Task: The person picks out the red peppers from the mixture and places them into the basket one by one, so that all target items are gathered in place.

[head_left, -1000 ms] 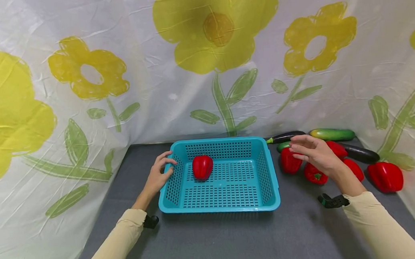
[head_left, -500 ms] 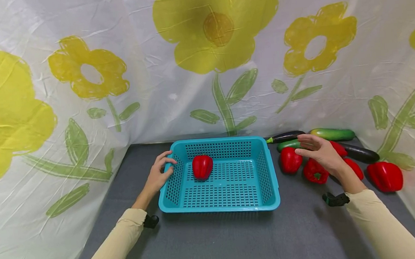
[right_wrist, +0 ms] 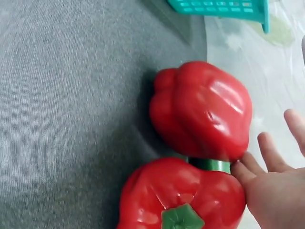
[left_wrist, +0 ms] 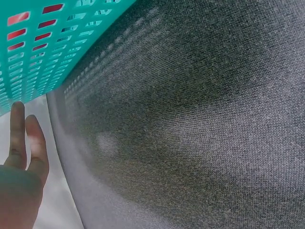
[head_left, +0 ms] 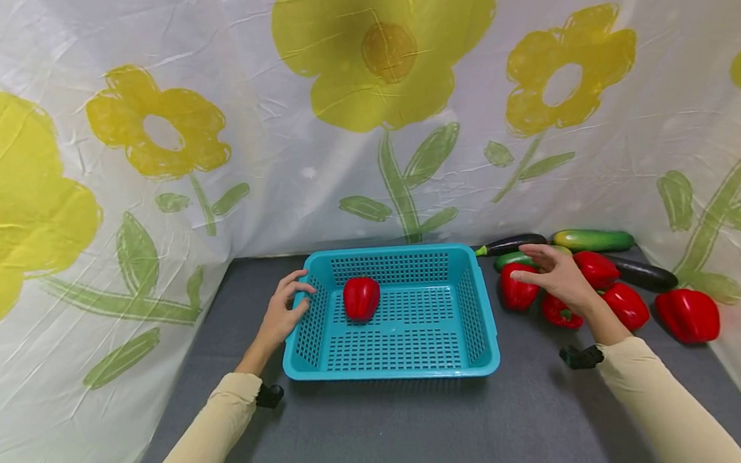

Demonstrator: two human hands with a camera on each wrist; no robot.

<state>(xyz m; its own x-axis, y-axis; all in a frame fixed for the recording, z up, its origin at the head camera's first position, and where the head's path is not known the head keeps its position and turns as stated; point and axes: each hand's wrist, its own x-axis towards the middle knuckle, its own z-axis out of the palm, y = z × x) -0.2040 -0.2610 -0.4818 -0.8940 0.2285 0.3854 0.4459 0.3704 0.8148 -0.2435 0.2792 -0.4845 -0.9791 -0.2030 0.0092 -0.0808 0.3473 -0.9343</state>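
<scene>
My left hand (head_left: 282, 309) is at the left rim of a turquoise basket (head_left: 394, 378), relaxed fingers reaching over the edge in the head view. In the left wrist view two straight fingers (left_wrist: 37, 143) point up beside its perforated wall. One red bell pepper (head_left: 362, 299) lies inside the basket. Over on the right, my right hand (head_left: 561, 279) is spread above several red bell peppers, holding nothing. Its fingers come right up to a pepper (right_wrist: 202, 112) in the right wrist view. Another pepper (right_wrist: 152, 191) shows its green stem, and a bit of green vegetable (right_wrist: 212, 164) appears between them.
Behind the peppers lie an eggplant (head_left: 513, 244), a green and yellow cucumber (head_left: 593, 239) and a second eggplant (head_left: 647, 274). A lone red pepper (head_left: 687, 316) sits near the right table edge. The flowered curtain (head_left: 316, 192) hangs behind the grey table (head_left: 391, 438).
My right hand drew slightly right, then came back left and a little down over the peppers, uncovering more of the red one behind its wrist. My left hand and the basket stayed put.
</scene>
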